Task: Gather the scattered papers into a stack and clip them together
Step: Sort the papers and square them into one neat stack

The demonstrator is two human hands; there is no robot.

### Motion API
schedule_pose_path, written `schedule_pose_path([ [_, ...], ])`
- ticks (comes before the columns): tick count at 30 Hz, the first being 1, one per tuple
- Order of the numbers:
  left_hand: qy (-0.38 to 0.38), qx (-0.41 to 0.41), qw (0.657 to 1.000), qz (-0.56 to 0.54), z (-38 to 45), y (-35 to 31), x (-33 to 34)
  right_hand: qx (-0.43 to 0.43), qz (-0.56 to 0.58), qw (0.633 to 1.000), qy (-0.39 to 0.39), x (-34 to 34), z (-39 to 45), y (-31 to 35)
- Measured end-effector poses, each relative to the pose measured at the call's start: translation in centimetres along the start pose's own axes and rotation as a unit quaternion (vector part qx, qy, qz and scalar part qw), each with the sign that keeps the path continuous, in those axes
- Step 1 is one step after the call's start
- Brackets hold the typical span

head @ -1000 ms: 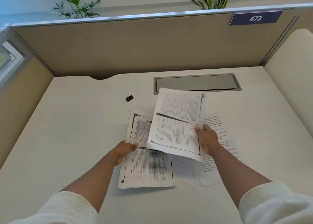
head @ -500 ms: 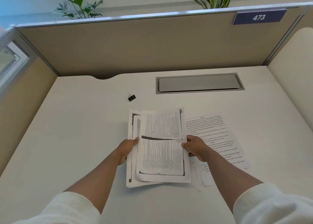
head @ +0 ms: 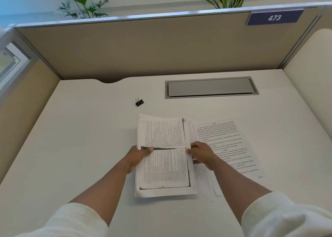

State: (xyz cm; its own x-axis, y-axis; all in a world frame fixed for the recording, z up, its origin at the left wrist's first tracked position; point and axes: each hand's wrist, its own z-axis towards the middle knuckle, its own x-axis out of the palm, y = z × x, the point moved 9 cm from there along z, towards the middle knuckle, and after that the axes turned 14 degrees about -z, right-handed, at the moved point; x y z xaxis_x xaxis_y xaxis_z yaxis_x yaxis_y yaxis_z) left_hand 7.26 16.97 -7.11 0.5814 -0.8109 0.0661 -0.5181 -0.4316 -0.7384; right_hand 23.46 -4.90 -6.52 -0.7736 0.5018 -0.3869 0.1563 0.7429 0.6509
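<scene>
The grip was a two-handed one: the left hand [head: 137, 157] pinched the left edge of the stack of papers [head: 164, 156] with its thumb laid on the top page, and the right hand [head: 199, 153] closed its fingers on the right edge at the same height. Both hands were clamped on the stack, which lay flat on the white tabletop [head: 80, 147] with its sheets nearly squared, only thin slivers of lower pages showing at the left and bottom edges.

To the left of the grip the tabletop lay bare and wide, open all the way to the side panel. Beyond the grip, up and slightly left, a black binder clip [head: 139, 102] sat alone, well apart from the stack, its wire handles raised. Further back and to the right a grey cable cover [head: 210, 87] was set flush in the surface, and behind it rose the tan partition [head: 143, 48] carrying a blue number plate [head: 274, 18] reading 473.

Just right of the grip, a loose printed sheet [head: 226, 143] lay tilted, partly under the right wrist and forearm. More loose pages [head: 206, 181] lay under the stack's lower right corner, fanning out toward the person. Cream ribbed sleeves [head: 269, 211] were pushed up both forearms.
</scene>
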Motion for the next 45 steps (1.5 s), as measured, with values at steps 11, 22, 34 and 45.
schedule_pose_path([
  [11,-0.08,0.026,0.994,0.067,0.5,0.4,-0.7,0.144,-0.174,0.947,-0.226,-9.6,-1.2,-5.0],
  [22,-0.104,0.021,0.99,0.095,0.8,0.4,-0.7,0.2,-0.273,0.906,-0.255,-12.0,-2.2,-7.5],
  [34,-0.1,0.017,0.991,0.087,0.8,0.7,0.9,0.325,-0.275,0.883,-0.199,-14.5,-3.3,-12.0],
  [45,-0.107,0.006,0.99,0.088,0.8,1.0,1.4,0.359,-0.266,0.877,-0.179,-14.1,-4.2,-12.3],
])
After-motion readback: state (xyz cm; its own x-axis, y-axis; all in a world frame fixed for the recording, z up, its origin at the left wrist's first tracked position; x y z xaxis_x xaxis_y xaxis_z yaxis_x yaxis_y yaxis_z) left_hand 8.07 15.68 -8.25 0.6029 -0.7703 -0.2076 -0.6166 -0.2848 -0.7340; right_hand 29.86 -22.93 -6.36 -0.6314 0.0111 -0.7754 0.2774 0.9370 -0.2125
